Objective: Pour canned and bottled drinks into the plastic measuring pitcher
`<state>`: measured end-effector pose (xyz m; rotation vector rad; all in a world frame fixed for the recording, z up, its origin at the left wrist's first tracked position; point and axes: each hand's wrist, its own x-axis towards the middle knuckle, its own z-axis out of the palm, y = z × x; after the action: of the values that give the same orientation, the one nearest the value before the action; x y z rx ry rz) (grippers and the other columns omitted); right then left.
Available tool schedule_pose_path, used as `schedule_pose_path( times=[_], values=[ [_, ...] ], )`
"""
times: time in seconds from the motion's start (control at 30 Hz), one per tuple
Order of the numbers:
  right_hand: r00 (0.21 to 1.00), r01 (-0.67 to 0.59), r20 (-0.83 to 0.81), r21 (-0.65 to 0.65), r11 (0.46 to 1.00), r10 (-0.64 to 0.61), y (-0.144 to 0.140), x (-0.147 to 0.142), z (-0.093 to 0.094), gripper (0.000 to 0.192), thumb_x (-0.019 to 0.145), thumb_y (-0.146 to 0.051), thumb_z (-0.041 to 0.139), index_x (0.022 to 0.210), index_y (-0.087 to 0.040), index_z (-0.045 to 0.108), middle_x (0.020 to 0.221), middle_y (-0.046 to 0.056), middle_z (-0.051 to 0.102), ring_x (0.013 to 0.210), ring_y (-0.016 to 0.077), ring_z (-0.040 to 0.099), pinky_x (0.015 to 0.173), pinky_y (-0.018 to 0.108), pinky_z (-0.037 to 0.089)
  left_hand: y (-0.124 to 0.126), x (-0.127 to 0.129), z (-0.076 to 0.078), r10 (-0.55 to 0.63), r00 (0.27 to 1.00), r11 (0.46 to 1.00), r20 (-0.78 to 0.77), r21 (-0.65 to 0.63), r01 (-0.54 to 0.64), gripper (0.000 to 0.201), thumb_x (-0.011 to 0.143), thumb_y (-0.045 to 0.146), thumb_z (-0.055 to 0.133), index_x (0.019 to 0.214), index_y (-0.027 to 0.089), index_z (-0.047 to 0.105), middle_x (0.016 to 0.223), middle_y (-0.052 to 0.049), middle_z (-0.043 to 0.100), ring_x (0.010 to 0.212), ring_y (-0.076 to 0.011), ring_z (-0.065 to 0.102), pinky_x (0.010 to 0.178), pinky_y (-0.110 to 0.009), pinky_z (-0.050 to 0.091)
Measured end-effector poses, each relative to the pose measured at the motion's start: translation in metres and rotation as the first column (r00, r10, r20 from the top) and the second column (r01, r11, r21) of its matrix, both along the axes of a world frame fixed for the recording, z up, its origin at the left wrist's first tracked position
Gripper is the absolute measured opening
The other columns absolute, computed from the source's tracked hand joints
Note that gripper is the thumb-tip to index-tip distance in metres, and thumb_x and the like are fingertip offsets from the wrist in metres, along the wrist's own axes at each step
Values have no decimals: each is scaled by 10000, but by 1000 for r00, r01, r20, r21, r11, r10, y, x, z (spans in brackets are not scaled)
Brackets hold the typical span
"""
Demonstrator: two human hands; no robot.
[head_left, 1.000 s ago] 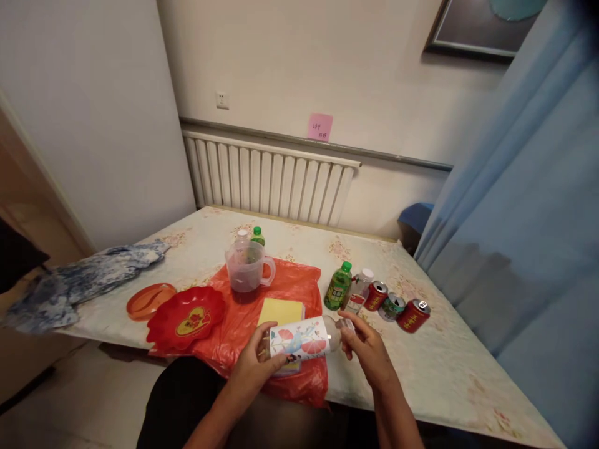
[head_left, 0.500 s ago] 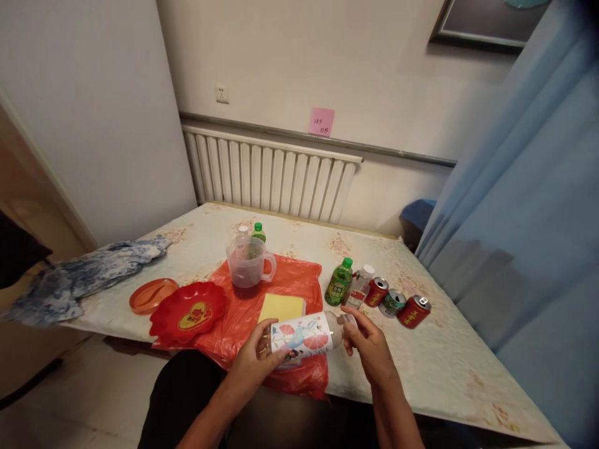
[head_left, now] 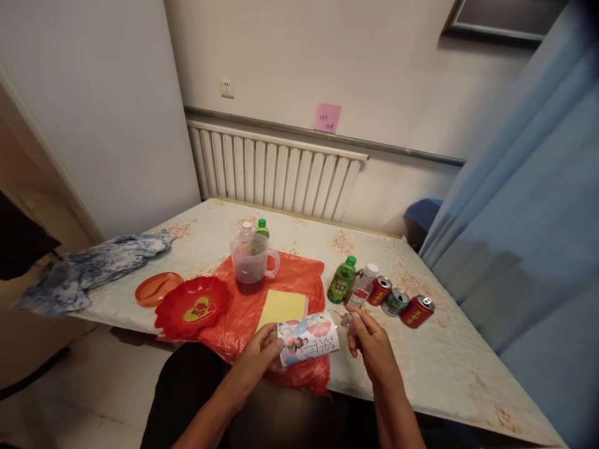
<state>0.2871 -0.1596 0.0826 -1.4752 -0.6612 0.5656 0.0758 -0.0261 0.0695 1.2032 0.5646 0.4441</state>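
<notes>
Clear plastic bottle [head_left: 311, 337], label-wrapped, lying sideways above the bench [head_left: 449, 368] edge just near of the red bag [head_left: 285, 280]; likely light, thin-walled, slippery; left hand [head_left: 259, 355] clasping the body, right hand [head_left: 369, 346] pinching the neck.
</notes>
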Motion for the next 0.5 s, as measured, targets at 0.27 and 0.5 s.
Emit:
schedule_pose_path(
  times=[0.27,0.5],
  values=[
    [999,-18,-33,15,1000,18,2,1,-7,561,826,-564,584,1180,-129,577,434,-70,482,401,105,399,438,226,294,-2,-2,-9,-14,998,1000,-58,4,14,464,813,570,567,1046,170,546,679,8,605,655,-187,638,610,-313,544],
    [999,-16,-48,23,1000,17,0,0,-7,554,818,-560,592,1174,-136,576,452,-71,490,410,109,408,435,227,305,-3,-3,-7,-29,998,999,-62,18,30,441,806,592,562,967,182,538,676,22,566,655,-172,615,579,-279,508]
  ],
)
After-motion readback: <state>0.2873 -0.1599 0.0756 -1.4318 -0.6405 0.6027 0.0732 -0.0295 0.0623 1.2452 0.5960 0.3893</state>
